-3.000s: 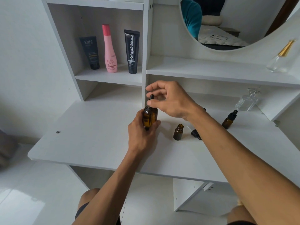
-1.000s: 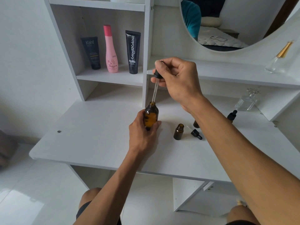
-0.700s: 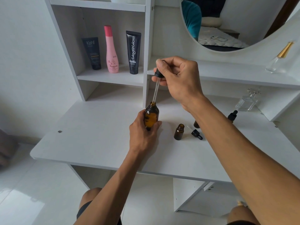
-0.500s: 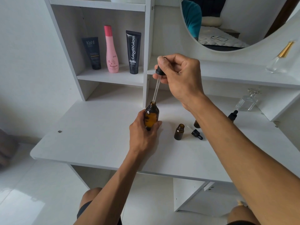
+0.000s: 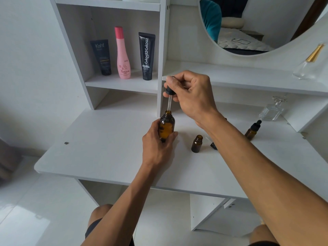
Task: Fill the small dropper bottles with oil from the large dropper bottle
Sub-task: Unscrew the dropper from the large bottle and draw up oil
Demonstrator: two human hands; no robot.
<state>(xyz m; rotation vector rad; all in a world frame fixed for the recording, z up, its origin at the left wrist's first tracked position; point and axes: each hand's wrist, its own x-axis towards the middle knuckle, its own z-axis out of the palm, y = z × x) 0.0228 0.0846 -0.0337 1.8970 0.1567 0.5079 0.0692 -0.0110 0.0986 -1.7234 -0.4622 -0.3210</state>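
My left hand (image 5: 158,148) grips the large amber dropper bottle (image 5: 166,126) upright on the white desk (image 5: 99,153). Above it my right hand (image 5: 191,96) pinches the black bulb of its dropper (image 5: 169,100); the glass tube points down with its tip at the bottle's open mouth. A small amber bottle (image 5: 196,144) stands open to the right. Its black dropper cap (image 5: 213,145) lies beside it, partly hidden by my right forearm. Another small bottle (image 5: 253,130) with its dropper cap on stands further right.
Two dark tubes (image 5: 103,57) (image 5: 147,55) and a pink bottle (image 5: 122,54) stand on the left shelf. Clear glass perfume bottles (image 5: 271,110) (image 5: 308,63) sit at the right, one on the desk, one on the shelf under the round mirror (image 5: 257,23).
The dropper was unscrewed and lifted out of the large bottle. In the last half second my right hand lowered it, so the tube tip sits at the bottle mouth.
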